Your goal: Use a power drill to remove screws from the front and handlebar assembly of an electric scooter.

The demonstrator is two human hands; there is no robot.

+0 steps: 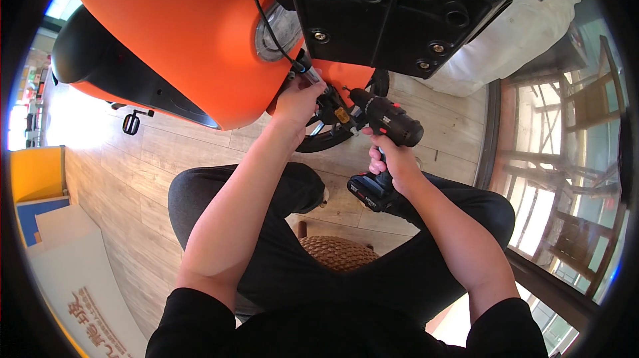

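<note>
My right hand (393, 162) is wrapped round the grip of a black cordless drill (393, 122) with small red parts. The drill's chuck points up and left, its bit close to the orange body of a scooter-like vehicle (180, 32). At the vehicle's front, my left hand (298, 102) is closed, fingertips at a silver cylindrical fitting (309, 73) beside a black cable (266, 22). An amber reflector (341, 115) sits just right of that hand, above the wheel (326, 142). The far fingers of my left hand are partly hidden.
A large black plastic panel (399, 18) with screws overhangs the work area. White wrapping (519, 38) lies to its right, by a glass pane (559, 158). A pedal (132, 122) sticks out at left. Under me is a woven stool (336, 253) on a wood floor (166, 158).
</note>
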